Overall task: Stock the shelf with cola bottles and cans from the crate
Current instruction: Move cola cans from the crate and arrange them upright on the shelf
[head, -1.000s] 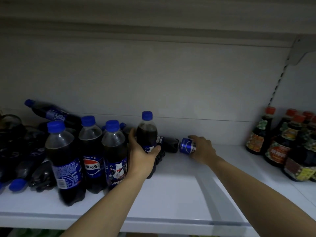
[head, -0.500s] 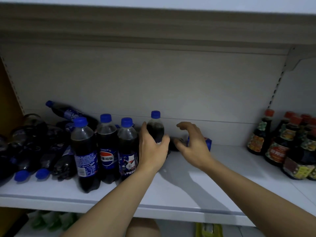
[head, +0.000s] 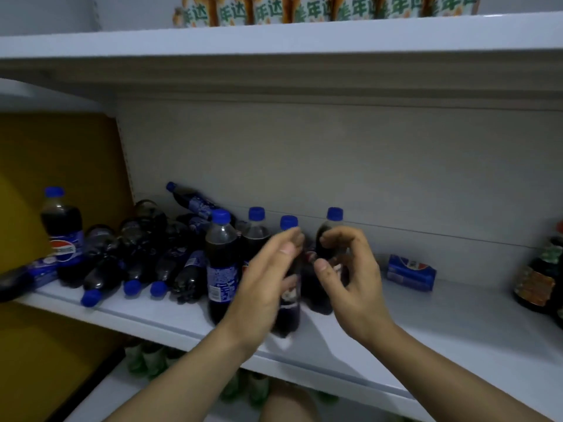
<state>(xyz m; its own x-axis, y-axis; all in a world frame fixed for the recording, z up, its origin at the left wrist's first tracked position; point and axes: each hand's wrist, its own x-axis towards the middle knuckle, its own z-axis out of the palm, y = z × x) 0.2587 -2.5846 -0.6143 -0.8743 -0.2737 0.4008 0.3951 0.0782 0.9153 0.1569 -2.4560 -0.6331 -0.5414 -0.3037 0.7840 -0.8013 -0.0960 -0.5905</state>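
Both hands hang loose-fingered, holding nothing: the left hand and right hand flank upright cola bottles mid-shelf. A careless knock could topple them into the fallen heap.

Four blue-capped cola bottles stand upright on the white shelf. Left of them lies a heap of bottles (mostly on their sides); right, a blue can lies flat.

Dim light; pale back panel, yellow side panel (left), white upper shelf board.
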